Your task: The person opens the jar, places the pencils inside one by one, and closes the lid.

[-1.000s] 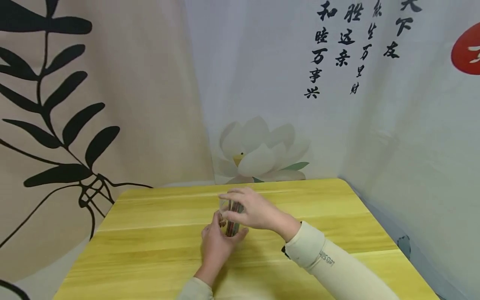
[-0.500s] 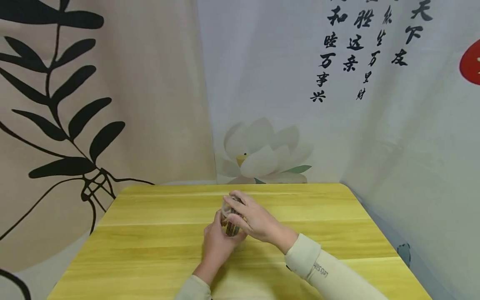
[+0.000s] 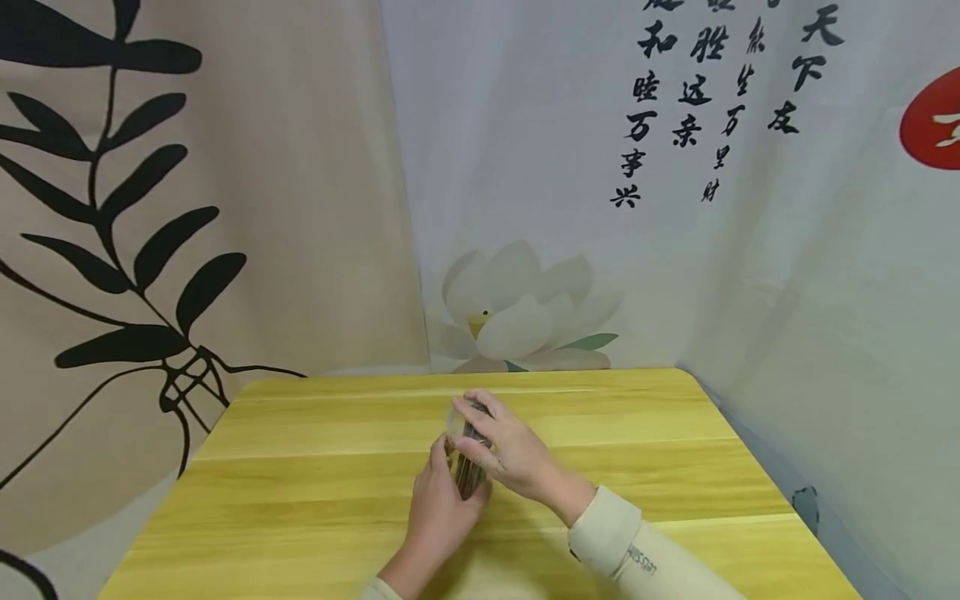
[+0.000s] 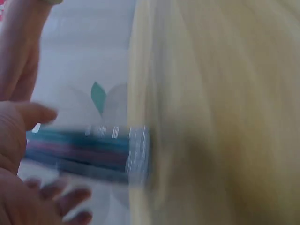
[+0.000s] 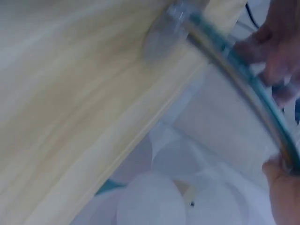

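Note:
Between both hands, over the table, is a narrow clear-sided container (image 3: 471, 468) with dark coloured strips showing through it. The left wrist view shows the container (image 4: 89, 152) blurred, with teal and reddish bands and a clear end. My left hand (image 3: 444, 508) grips its lower part, thumb (image 4: 37, 112) on one side and fingers on the other. My right hand (image 3: 513, 446) holds the upper part, its fingers curved over the top. A clear rounded piece (image 3: 453, 421) shows beside the right fingertips. In the right wrist view, the container (image 5: 255, 89) appears long and teal-edged.
The yellow wood-grain table (image 3: 315, 483) extends around the hands, its far edge close to the wall cloth. A hanging cloth (image 3: 540, 167) with a plant print, a lotus and dark characters stands behind it. The right sleeve (image 3: 630, 542) reaches over the table's front.
The right hand has shifted slightly right and down, its fingers now more spread over the container's top. The container has tilted a little. The left hand keeps its hold, moving slightly.

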Available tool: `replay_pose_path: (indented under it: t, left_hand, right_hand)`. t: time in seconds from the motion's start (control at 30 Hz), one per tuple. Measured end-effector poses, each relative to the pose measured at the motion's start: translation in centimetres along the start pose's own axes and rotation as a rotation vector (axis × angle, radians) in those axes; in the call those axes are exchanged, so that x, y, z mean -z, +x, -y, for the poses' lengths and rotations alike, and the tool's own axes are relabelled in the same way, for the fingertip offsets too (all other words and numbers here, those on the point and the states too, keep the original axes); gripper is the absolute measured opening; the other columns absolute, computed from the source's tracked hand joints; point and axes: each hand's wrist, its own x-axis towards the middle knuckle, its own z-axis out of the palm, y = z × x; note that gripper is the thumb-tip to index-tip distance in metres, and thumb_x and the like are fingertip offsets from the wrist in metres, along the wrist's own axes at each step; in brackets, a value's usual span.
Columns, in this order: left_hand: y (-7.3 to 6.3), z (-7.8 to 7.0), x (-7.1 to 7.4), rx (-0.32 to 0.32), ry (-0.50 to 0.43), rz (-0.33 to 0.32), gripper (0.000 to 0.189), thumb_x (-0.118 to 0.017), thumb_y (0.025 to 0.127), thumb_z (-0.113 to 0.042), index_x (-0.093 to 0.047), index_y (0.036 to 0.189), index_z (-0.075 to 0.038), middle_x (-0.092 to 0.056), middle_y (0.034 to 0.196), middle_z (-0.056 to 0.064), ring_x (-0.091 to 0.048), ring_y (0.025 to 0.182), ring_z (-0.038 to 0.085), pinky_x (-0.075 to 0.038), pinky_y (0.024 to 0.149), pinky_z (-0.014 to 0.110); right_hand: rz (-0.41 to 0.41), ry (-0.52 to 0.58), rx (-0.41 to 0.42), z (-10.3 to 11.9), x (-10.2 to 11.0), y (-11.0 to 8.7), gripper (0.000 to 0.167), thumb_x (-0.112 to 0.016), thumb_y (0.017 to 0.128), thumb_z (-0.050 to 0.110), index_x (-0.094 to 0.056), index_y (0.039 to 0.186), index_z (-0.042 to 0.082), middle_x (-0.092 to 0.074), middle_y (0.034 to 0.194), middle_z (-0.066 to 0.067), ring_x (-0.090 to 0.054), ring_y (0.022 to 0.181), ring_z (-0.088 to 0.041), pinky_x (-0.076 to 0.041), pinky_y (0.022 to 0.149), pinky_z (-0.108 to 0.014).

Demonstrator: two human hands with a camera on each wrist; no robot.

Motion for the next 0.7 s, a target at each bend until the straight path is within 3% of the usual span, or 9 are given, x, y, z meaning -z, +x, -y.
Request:
replay_pose_path:
  t: [0.1,0.2,0.27,0.33,0.37,0.43,0.53,0.63,0.7]
  left_hand:
    - [0.7,0.5,0.9,-0.020,-0.057,0.102,0.096,-0.090,0.087,-0.037,-0.037,0.159,-0.004,-0.054,0.153,0.021,-0.058,0.130,0.045,-0.057,0.101,0.065]
    - [1.5,0.7,1.1,-0.001,-0.129,0.141,0.092,-0.093,0.084,-0.039,-0.044,0.157,-0.011,-0.058,0.150,0.019,-0.060,0.127,0.046,-0.054,0.106,0.065]
    - [1.7,0.7,0.6,0.001,-0.145,0.110,0.086,-0.093,0.084,-0.032,-0.048,0.154,-0.010,-0.062,0.149,0.021,-0.063,0.129,0.048,-0.054,0.108,0.064]
    - [1.8,0.6,-0.2,-0.012,-0.132,0.050,0.075,-0.092,0.085,-0.022,-0.052,0.148,-0.006,-0.068,0.140,0.022,-0.070,0.115,0.045,-0.061,0.099,0.057]
    - [1.7,0.4,-0.6,-0.026,-0.114,0.019,0.073,-0.091,0.085,-0.018,-0.053,0.146,-0.004,-0.070,0.137,0.022,-0.072,0.117,0.041,-0.063,0.095,0.054]
    - [1.7,0.3,-1.2,-0.050,-0.081,-0.019,0.072,-0.091,0.084,-0.012,-0.052,0.144,-0.002,-0.073,0.132,0.019,-0.073,0.112,0.036,-0.064,0.091,0.049]
    - [1.9,0.1,-1.5,-0.061,-0.094,0.001,0.078,-0.091,0.086,-0.017,-0.047,0.149,-0.003,-0.071,0.135,0.016,-0.071,0.121,0.036,-0.063,0.098,0.051]
    - [2.2,0.1,-1.2,-0.028,-0.138,0.051,0.088,-0.092,0.085,-0.026,-0.042,0.154,-0.005,-0.064,0.147,0.019,-0.064,0.134,0.044,-0.056,0.107,0.061]
    - [2.3,0.2,-1.1,0.004,-0.148,0.070,0.090,-0.093,0.084,-0.029,-0.042,0.154,-0.007,-0.063,0.149,0.022,-0.063,0.134,0.049,-0.055,0.107,0.065]
  right_hand:
    - [0.096,0.046,-0.013,-1.0,1.3,-0.5,0.063,-0.054,0.112,0.042,-0.038,0.166,0.013,-0.038,0.171,-0.011,-0.048,0.153,-0.033,-0.054,0.115,-0.049]
    - [0.057,0.007,-0.040,-0.7,1.0,-0.4,0.067,-0.053,0.112,0.044,-0.039,0.165,0.006,-0.042,0.168,-0.016,-0.049,0.151,-0.035,-0.053,0.115,-0.051]
    - [-0.042,-0.057,-0.096,0.2,0.0,-0.3,0.068,-0.052,0.111,0.045,-0.041,0.162,0.001,-0.045,0.163,-0.021,-0.053,0.146,-0.040,-0.055,0.112,-0.052]
    - [-0.116,-0.122,-0.170,1.5,-0.7,-0.4,0.071,-0.051,0.111,0.046,-0.041,0.161,-0.004,-0.047,0.159,-0.025,-0.055,0.141,-0.044,-0.057,0.108,-0.054]
    - [-0.123,-0.151,-0.207,2.1,-0.8,-0.5,0.075,-0.050,0.110,0.049,-0.040,0.161,-0.005,-0.045,0.159,-0.027,-0.054,0.141,-0.046,-0.057,0.108,-0.055]
    - [-0.044,-0.176,-0.293,3.3,0.1,-0.6,0.079,-0.047,0.110,0.053,-0.034,0.164,-0.003,-0.037,0.166,-0.030,-0.045,0.149,-0.049,-0.050,0.116,-0.058]
    - [0.193,-0.188,-0.318,4.4,3.6,-0.1,0.081,-0.052,0.108,0.053,-0.025,0.170,0.008,-0.022,0.175,-0.027,-0.028,0.160,-0.049,-0.039,0.125,-0.062]
    - [0.435,-0.231,-0.221,4.8,7.3,1.5,0.076,-0.066,0.105,0.037,-0.030,0.170,0.021,-0.022,0.176,-0.024,-0.024,0.163,-0.045,-0.039,0.126,-0.059]
    - [0.568,-0.303,-0.123,5.0,8.8,2.9,0.076,-0.074,0.101,0.021,-0.038,0.167,0.028,-0.034,0.173,-0.020,-0.039,0.157,-0.040,-0.051,0.118,-0.050]
